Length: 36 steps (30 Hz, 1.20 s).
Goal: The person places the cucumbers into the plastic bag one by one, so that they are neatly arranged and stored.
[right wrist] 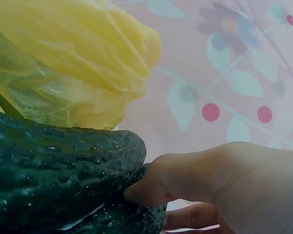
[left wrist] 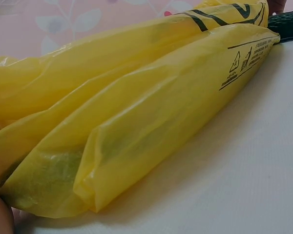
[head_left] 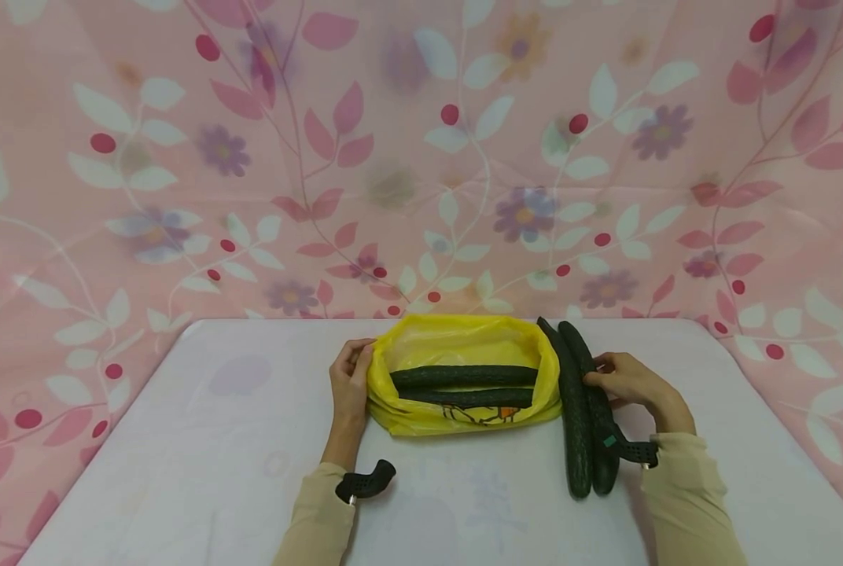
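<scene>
A yellow plastic bag [head_left: 421,424] lies on its side in the head view, its mouth held wide. Two dark green cucumbers, a rear cucumber [head_left: 464,376] and a front cucumber [head_left: 464,398], lie lengthwise inside it. My left hand [head_left: 349,385] pinches the bag's left edge; only a bit of that hand shows in the left wrist view. Right of the bag, two more cucumbers lie side by side: an inner cucumber [head_left: 574,417] and an outer cucumber [head_left: 601,413]. My right hand [head_left: 634,383] grips the outer one, with its thumb on top and fingers at the far side.
A white-covered table [head_left: 202,448] bears everything. Behind it hangs a pink flowered cloth [head_left: 421,173], close to the bag's back edge. Each wrist wears a black camera strap, the left strap [head_left: 365,481] and the right strap [head_left: 634,450].
</scene>
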Available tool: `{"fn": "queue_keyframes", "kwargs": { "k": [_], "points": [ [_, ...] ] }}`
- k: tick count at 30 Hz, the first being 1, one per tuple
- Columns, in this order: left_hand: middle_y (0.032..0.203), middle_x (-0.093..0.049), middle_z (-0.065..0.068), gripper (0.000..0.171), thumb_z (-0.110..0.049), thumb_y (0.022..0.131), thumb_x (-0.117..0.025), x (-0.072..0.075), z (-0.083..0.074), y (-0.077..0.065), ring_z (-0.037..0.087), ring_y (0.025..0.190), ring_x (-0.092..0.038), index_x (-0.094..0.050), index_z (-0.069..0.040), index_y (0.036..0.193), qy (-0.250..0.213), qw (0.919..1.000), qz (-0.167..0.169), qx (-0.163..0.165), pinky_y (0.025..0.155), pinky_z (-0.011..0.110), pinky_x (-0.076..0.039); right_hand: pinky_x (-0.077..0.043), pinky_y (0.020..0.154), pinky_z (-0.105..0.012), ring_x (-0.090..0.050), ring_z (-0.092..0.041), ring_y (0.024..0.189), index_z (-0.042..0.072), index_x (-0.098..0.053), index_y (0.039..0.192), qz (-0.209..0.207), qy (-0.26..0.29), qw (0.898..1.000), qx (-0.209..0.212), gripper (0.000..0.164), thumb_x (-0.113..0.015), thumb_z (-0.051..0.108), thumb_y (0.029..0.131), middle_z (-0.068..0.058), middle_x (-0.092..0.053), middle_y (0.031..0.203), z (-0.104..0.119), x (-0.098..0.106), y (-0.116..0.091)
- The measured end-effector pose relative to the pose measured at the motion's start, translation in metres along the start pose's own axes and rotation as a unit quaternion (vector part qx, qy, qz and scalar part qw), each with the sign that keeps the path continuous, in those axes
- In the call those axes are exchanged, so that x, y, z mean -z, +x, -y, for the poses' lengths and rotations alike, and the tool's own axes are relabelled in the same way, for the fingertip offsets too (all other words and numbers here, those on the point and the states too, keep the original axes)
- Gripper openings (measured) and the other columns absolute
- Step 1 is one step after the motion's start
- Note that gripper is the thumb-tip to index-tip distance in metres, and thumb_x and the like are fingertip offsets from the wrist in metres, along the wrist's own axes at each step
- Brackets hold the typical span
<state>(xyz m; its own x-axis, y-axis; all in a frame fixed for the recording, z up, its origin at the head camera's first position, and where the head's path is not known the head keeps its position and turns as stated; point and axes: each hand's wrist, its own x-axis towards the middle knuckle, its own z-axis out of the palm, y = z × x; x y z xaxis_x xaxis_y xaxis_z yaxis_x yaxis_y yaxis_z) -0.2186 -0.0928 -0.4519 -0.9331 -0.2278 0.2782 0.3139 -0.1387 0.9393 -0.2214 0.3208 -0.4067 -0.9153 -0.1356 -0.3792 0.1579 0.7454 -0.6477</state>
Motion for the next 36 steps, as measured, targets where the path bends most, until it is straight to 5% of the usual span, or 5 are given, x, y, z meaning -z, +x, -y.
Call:
{"fn": "queue_keyframes", "kwargs": {
  "k": [17,36],
  "points": [
    [0.096,-0.068,0.001,0.023,-0.007,0.096,-0.051,0.001,-0.002,0.0,0.007,0.083,-0.063,-0.061,0.01,0.108,-0.007,1.0,-0.002,0.0,0.076,0.017,-0.052,-0.058,0.074,-0.04,-0.066,-0.02,0.085,-0.007,-0.035,0.139,-0.06,0.035,0.997,0.036,0.066,-0.058,0.033,0.092,-0.033,-0.05,0.126,0.001,0.006,-0.003],
    [0.098,-0.067,0.006,0.023,-0.009,0.097,-0.05,-0.001,-0.001,-0.001,0.007,0.084,-0.063,-0.061,0.008,0.109,0.002,1.0,0.0,0.009,0.078,0.017,-0.052,-0.052,0.084,-0.052,-0.061,-0.037,0.1,0.009,-0.036,0.145,-0.174,0.008,0.982,0.075,0.069,-0.057,0.045,0.091,-0.031,-0.053,0.126,0.011,0.014,-0.018]
  ]
}}
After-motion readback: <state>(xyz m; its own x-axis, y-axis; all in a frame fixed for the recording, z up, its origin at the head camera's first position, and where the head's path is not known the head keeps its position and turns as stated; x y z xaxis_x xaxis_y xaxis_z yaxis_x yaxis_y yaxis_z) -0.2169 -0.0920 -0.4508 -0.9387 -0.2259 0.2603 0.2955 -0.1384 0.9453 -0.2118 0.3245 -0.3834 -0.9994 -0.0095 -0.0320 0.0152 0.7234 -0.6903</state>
